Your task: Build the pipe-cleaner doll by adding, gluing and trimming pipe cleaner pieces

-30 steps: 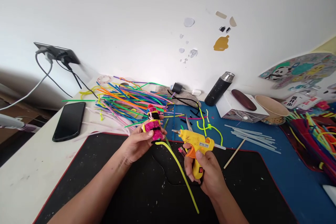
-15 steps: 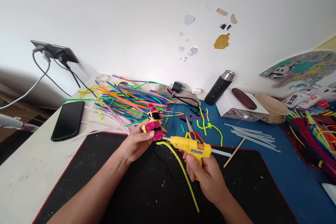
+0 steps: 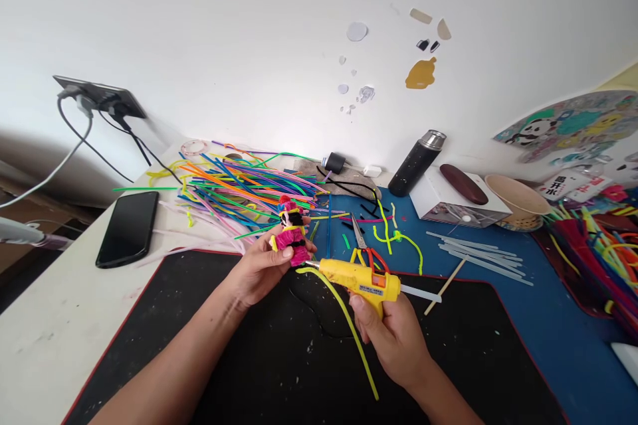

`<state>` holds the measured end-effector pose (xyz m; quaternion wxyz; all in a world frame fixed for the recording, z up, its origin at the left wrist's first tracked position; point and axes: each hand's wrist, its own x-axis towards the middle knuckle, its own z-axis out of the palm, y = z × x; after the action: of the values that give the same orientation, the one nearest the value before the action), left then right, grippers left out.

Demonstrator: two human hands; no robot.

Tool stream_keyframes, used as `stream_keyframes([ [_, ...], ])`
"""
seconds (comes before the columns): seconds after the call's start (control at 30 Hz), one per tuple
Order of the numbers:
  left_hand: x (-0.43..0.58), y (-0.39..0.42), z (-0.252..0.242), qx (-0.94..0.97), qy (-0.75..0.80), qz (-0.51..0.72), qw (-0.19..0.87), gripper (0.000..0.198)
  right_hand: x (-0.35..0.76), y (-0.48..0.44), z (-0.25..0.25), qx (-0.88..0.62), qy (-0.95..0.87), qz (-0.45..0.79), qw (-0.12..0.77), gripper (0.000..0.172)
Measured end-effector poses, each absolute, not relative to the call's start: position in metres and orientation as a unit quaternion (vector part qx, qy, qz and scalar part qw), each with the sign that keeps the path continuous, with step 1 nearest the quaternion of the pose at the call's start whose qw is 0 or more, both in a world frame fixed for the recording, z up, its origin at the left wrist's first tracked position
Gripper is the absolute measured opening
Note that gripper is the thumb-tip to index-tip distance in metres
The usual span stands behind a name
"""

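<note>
Closed around a small pipe-cleaner figure (image 3: 293, 238) in magenta, black and yellow is my left hand (image 3: 260, 272). My right hand (image 3: 391, 335) grips a yellow hot glue gun (image 3: 361, 277) by its handle, and a clear glue stick (image 3: 421, 293) sticks out of its back end. The gun's metal nozzle points left at the figure's lower edge; whether it touches is hard to make out. A long yellow-green pipe cleaner (image 3: 349, 319) curves from just below the figure down over the black mat (image 3: 259, 365). Scissors (image 3: 359, 236) with orange-and-yellow handles lie behind the gun.
Behind my left hand lies a heap of coloured pipe cleaners (image 3: 234, 182), with a phone (image 3: 127, 229) left of it. Further right are a black thermos (image 3: 417, 163), a white box (image 3: 448, 202), a bowl (image 3: 518, 199), loose glue sticks (image 3: 486, 255) and a wooden stick (image 3: 446, 285).
The glue gun has shifted slightly left and tilted, so its glue stick shows more at the back. My left hand and the figure stay nearly still.
</note>
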<state>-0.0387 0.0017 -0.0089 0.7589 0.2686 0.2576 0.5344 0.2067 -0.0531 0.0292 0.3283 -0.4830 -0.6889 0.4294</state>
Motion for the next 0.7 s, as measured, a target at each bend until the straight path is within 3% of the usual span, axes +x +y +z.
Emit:
stream_keyframes([
  [0.7, -0.0378, 0.0006, -0.0065, 0.267, 0.263, 0.532, 0.759, 0.056, 0.203, -0.0522, 0.0377, -0.49, -0.711, 0.384, 0.327, 0.044],
])
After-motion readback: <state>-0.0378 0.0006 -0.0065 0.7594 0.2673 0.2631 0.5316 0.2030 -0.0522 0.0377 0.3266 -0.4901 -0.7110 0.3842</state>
